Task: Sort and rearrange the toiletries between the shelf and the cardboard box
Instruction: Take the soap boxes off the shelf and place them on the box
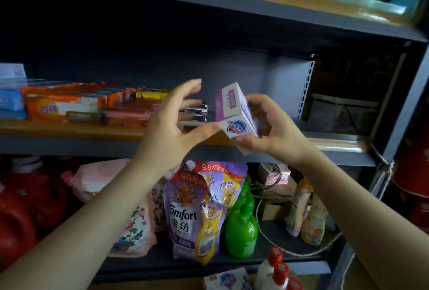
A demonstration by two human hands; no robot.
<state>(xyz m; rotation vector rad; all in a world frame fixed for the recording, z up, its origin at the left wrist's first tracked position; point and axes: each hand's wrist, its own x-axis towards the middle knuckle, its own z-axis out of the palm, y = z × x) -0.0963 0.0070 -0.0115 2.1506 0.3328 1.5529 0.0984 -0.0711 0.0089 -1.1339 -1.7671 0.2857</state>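
Soap box held at the middle shelf.
Right hand (271,134) grips the tilted soap box (234,113) over the shelf (69,128) edge; left hand (171,122), fingers spread, thumb steadying its corner, probably aligning it beside stacked boxes (195,115).

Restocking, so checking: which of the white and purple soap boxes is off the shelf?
The soap box gripped in the right hand; the others lie stacked on the shelf.

Thin string (301,255) lies in a big loop low down on the R. Thick rope (384,169) is tied round the gray post (404,108) & hangs down. Big red things (412,173) sit past it, too blurry to tell.
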